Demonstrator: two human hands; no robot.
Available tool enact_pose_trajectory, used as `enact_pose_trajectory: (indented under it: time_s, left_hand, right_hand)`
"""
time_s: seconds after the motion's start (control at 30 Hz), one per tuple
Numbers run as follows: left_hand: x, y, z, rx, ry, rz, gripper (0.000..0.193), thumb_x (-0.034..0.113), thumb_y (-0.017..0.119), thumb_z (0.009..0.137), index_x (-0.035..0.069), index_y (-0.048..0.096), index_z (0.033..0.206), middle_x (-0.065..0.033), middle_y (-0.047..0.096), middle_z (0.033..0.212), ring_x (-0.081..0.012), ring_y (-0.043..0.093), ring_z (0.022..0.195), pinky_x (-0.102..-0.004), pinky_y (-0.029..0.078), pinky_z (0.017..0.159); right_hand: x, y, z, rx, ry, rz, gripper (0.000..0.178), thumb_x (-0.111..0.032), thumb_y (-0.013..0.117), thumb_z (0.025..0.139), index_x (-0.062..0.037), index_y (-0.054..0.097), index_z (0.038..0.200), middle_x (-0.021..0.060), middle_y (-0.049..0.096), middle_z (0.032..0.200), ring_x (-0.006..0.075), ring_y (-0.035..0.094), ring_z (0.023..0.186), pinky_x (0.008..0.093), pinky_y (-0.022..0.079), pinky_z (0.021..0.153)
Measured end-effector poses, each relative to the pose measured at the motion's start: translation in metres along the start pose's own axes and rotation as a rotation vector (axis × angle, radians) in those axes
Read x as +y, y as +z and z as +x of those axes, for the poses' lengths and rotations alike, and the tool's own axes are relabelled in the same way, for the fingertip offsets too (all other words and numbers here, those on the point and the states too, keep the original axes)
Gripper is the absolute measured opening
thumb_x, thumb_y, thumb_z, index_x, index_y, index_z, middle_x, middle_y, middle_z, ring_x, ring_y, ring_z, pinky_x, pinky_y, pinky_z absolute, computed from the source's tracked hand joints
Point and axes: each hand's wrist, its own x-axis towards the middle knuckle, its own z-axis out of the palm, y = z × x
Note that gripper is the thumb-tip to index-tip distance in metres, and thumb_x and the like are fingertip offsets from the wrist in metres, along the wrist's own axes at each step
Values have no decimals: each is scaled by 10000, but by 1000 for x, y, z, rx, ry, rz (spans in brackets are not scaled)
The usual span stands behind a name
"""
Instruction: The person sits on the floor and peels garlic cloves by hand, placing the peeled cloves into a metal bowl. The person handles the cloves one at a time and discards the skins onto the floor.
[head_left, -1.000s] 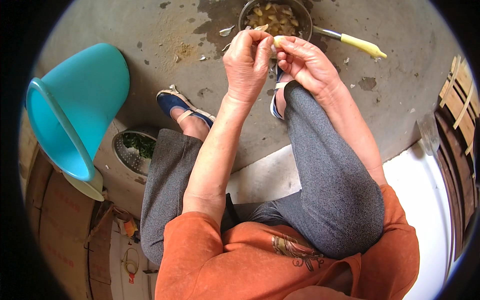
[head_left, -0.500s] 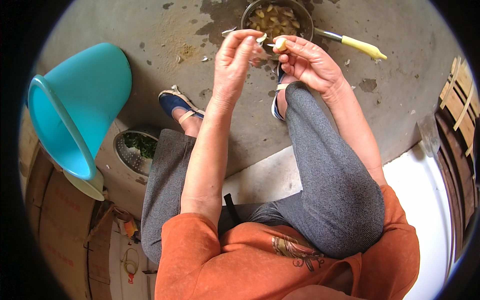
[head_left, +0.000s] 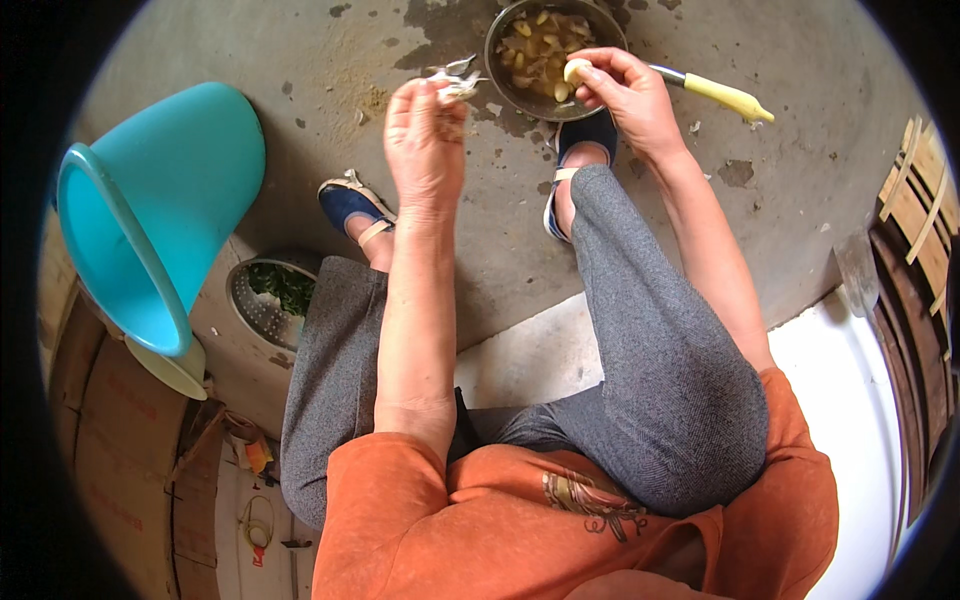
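Between the thumb and fingers of my right hand (head_left: 630, 98) is a pale peeled garlic clove (head_left: 577, 71), held over the right rim of a metal pan (head_left: 492, 62). Brownish water and several garlic cloves (head_left: 540, 50) with bits of skin fill the pan. My left hand (head_left: 426, 135) is closed in a pinch left of the pan, with whitish garlic skin (head_left: 455, 88) sticking out past its fingertips. That hand is slightly blurred. The pan's yellow handle (head_left: 728, 97) points to the right.
A turquoise bucket (head_left: 215, 150) lies tipped on the left. Beside my left knee is a grey colander (head_left: 245, 305) with green leaves (head_left: 285, 288). Wet spots and scraps of skin dot the concrete floor (head_left: 330, 110). Wooden slats (head_left: 915, 190) stand at the far right.
My hands have moved apart. The left went left and slightly down with the skin; the right shifted a little right and up with the clove, toward the pan.
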Motion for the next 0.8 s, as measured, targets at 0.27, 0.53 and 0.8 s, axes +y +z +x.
enact_pose_trajectory:
  time_s: [0.27,0.53,0.8]
  left_hand:
    - [19,-16,5,-114,-317,-498,116,50,532,841,61,556,954,-25,533,740,-104,432,545,-235,351,520]
    - [11,4,-3,-83,-281,206,93,152,657,858,120,585,907,63,545,760,-29,444,620,-160,348,543]
    - [-11,43,-13,-242,-139,393,184,139,715,825,60,633,970,10,642,859,-44,575,739,-174,437,622]
  right_hand:
    - [29,38,32,-41,-455,-1163,186,-177,636,788,-80,615,944,142,620,861,332,637,830,450,520,710]
    - [-4,26,29,-132,156,-173,231,-222,677,844,-53,661,1001,8,676,869,62,615,773,206,446,591]
    - [-18,28,-20,-126,37,332,223,-80,633,870,-75,612,1092,-13,641,961,61,582,833,195,465,704]
